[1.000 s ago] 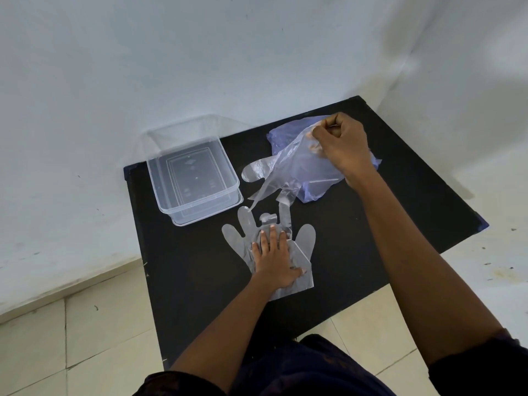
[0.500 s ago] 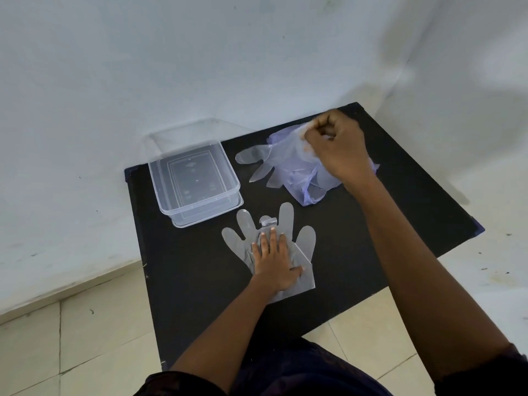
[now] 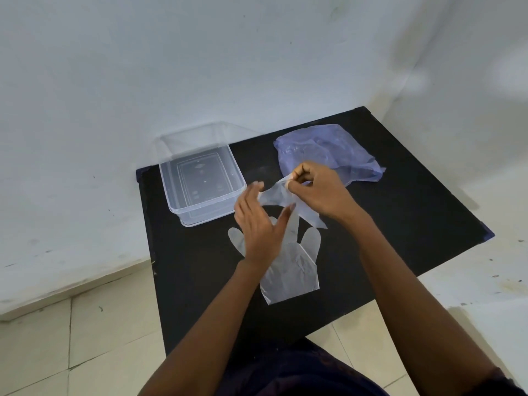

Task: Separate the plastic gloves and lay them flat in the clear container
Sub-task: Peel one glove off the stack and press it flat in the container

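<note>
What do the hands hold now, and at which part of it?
The right hand pinches a clear glove at its upper edge; the left hand touches its other end, grip unclear.

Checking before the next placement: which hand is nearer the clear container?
Left. The left hand hovers just beside the clear container's near right corner; the right hand is farther right, pinching a glove.

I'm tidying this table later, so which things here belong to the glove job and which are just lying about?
Part of the job:
- held glove, pinched by the right hand, left hand open at it
- flat glove on the table
- clear container, nothing in it
- purple bag

Lying about:
- nothing
</note>
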